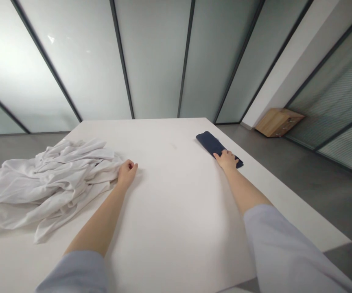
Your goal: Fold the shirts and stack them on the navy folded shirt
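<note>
My right hand (227,160) is on the near end of a dark navy folded cloth (210,142), at the right side of the white table. Its thumb lies along the left edge and the fingers curl over the top. The cloth is a long, narrow, flat bundle; what garment it is I cannot tell. My left hand (127,173) is closed in a loose curl just off the right edge of a crumpled heap of white fabric (56,175). Nothing shows between its thumb and fingers.
The white table (163,228) runs away from me, its right edge (281,179) just beyond the navy cloth. Frosted glass panels (154,57) stand behind it. A wooden cabinet (278,122) is on the grey floor at the far right.
</note>
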A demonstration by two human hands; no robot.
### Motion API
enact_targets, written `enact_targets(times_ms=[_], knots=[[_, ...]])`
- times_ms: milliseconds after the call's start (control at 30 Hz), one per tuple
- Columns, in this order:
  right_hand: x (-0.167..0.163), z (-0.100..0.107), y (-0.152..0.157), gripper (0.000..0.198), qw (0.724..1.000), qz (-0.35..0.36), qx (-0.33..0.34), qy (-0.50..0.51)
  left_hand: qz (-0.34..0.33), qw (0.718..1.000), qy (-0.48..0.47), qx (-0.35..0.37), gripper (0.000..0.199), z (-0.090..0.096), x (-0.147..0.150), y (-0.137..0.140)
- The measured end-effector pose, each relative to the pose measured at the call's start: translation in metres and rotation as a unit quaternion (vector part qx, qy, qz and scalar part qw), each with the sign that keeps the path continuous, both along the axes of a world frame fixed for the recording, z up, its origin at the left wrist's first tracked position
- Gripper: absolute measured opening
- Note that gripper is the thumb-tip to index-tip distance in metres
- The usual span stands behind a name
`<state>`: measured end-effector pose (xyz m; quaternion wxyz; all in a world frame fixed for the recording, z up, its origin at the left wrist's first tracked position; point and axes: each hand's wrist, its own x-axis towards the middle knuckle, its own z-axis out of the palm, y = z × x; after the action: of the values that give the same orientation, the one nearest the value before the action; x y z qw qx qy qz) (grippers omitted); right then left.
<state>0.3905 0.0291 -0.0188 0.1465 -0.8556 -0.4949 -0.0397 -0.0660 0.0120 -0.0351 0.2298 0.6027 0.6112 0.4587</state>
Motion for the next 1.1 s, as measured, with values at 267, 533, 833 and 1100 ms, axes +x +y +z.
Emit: enact_targets(times_ms=[267,533,833,1100], knots=[[0.039,0.001,-0.001,0.061,0.992,-0.123,-0.034,0.024,0.007,0.999,0.049,-0.012,0.018,0.001,0.001,0.001],[0.029,-0.003,0.001,0.061,0.999,-0.012,-0.023,-0.032,-0.016,0.989,0.141,-0.045,0.017,0.008,0.011,-0.005],[-0.123,-0.017,-0.013,0.054,0.939,0.338,-0.037,-0.055,-0.065,0.968,0.240,-0.027,0.016,0.004,0.013,-0.006],[-0.139,-0.025,-0.023,0.047,0.921,0.386,-0.052,-0.031,-0.090,0.953,0.289,-0.002,0.023,0.002,0.011,-0.009]])
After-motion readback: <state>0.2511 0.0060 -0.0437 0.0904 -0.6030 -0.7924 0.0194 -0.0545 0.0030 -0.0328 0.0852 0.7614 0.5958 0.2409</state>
